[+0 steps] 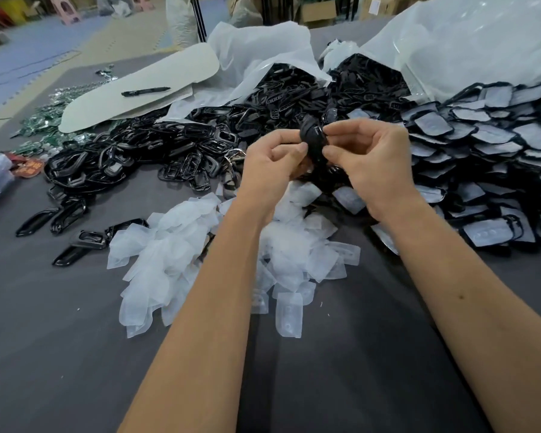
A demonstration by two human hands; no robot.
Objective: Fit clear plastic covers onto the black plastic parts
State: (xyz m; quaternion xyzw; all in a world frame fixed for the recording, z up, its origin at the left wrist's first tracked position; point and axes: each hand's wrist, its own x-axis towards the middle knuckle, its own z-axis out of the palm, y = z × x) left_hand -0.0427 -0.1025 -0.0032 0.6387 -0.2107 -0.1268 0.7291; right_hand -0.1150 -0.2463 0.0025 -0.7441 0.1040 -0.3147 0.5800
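Both hands are raised above the middle of the table and pinch one black plastic part [313, 139] between them. My left hand [270, 165] grips its left side with thumb and fingers. My right hand [369, 157] pinches its right edge. Whether a clear cover sits on this part is hard to tell. Below my forearms lies a loose pile of clear plastic covers [181, 245]. A heap of bare black parts [169, 145] spreads to the left and behind. At the right lies a stack of black parts with covers fitted [481, 145].
Two open white plastic bags [263, 48] spill black parts at the back. A grey card with a black pen [146, 91] lies at the back left, near green circuit boards [41, 120]. The dark table [44, 339] is bare in front.
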